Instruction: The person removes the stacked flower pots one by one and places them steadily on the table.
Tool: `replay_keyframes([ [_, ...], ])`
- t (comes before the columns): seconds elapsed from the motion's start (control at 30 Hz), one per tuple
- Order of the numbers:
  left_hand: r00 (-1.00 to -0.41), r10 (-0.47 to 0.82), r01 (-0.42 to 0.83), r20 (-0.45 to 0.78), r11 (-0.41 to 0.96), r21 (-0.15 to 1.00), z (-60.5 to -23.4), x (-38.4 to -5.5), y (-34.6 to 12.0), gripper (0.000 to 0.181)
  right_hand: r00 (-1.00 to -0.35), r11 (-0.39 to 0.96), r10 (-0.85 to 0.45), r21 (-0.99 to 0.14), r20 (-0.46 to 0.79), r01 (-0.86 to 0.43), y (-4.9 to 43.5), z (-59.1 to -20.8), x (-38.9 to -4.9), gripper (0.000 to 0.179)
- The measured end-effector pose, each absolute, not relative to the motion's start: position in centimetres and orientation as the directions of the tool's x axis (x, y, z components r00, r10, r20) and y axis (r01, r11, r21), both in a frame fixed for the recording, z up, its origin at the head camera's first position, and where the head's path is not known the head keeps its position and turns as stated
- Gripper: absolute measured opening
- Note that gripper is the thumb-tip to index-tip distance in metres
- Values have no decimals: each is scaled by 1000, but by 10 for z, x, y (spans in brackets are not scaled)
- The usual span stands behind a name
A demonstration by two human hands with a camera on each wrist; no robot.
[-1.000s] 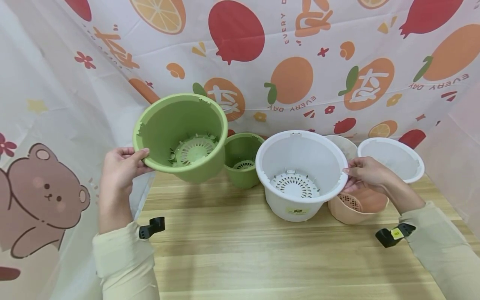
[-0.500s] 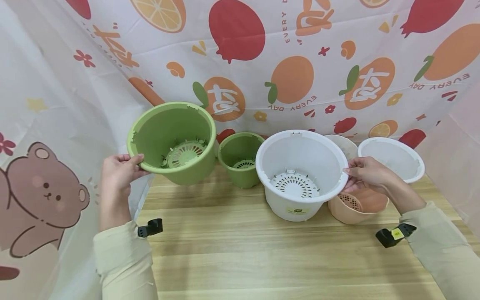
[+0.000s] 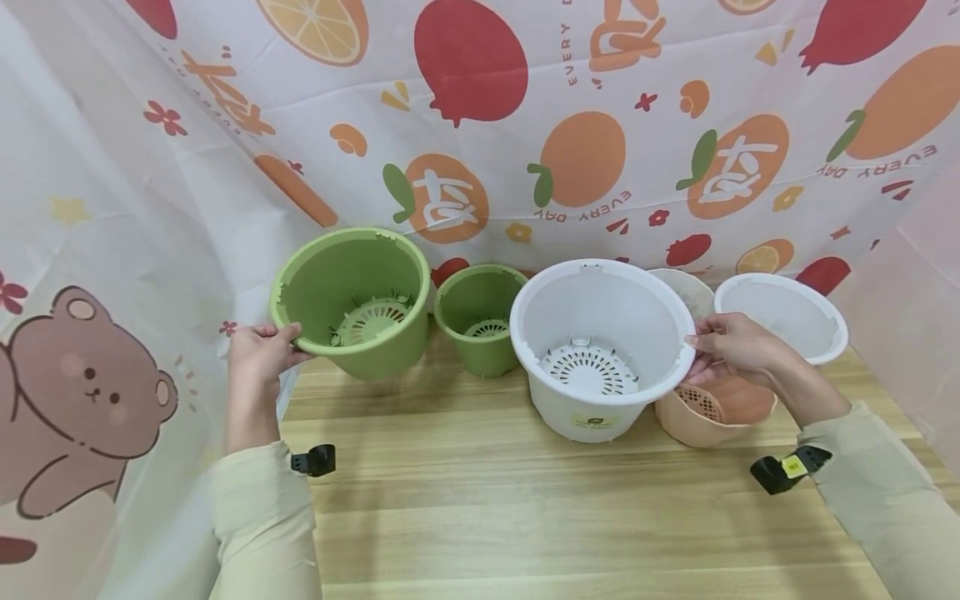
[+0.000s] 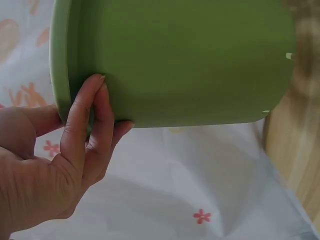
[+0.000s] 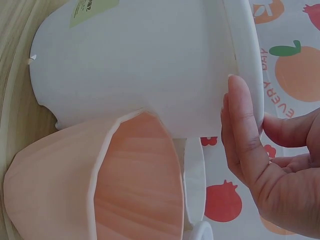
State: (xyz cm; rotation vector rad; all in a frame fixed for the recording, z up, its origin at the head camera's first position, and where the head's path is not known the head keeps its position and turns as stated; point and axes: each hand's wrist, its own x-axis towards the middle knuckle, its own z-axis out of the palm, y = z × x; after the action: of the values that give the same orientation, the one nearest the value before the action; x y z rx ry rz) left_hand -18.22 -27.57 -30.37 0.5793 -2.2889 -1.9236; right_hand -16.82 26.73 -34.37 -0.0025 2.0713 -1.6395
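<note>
My left hand (image 3: pixel 262 354) pinches the near-left rim of a large green flower pot (image 3: pixel 382 354), thumb inside the rim and fingers under it. In the left wrist view the fingertips press the outer wall of that green pot (image 4: pixel 190 65). A smaller green pot (image 3: pixel 487 354) stands just right of it. My right hand (image 3: pixel 735 348) grips the right rim of a large white flower pot (image 3: pixel 592 333), which has a yellow-green label. In the right wrist view the white pot (image 5: pixel 140 60) has fingers (image 5: pixel 242 120) along its outside, below the rim. Both large pots have slotted bottoms.
Beside the white pot, a peach pot (image 3: pixel 720 412) lies tipped, its mouth partly hidden by my right hand. Behind are a whitish pot (image 3: pixel 686 292) and a smaller white pot (image 3: pixel 780 312). A fruit-print curtain (image 3: pixel 480 167) backs the wooden table (image 3: pixel 562 517).
The large green pot has come down in my left hand, first shifting left, then a little back to the right. My right hand and the white pot have stayed in place.
</note>
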Motion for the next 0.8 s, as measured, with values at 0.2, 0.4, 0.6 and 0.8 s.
replay_keyframes([
  [0.2, -911, -366, -246, -192, 107, 963, -319, -187, -277, 13, -877, 277, -298, -913, -377, 298, 267, -343, -168, 30],
  [0.4, -906, -359, -267, -224, 75, 961, -333, -190, -279, 11, -881, 285, -294, -914, -372, 290, 267, -343, -168, 30],
  [0.6, -898, -352, -294, -263, 37, 955, -343, -193, -280, 9, -882, 292, -288, -912, -372, 289, 266, -344, -168, 31],
  [0.8, -891, -352, -313, -286, 21, 950, -349, -196, -279, 10, -882, 292, -290, -912, -373, 290, 267, -344, -168, 31],
])
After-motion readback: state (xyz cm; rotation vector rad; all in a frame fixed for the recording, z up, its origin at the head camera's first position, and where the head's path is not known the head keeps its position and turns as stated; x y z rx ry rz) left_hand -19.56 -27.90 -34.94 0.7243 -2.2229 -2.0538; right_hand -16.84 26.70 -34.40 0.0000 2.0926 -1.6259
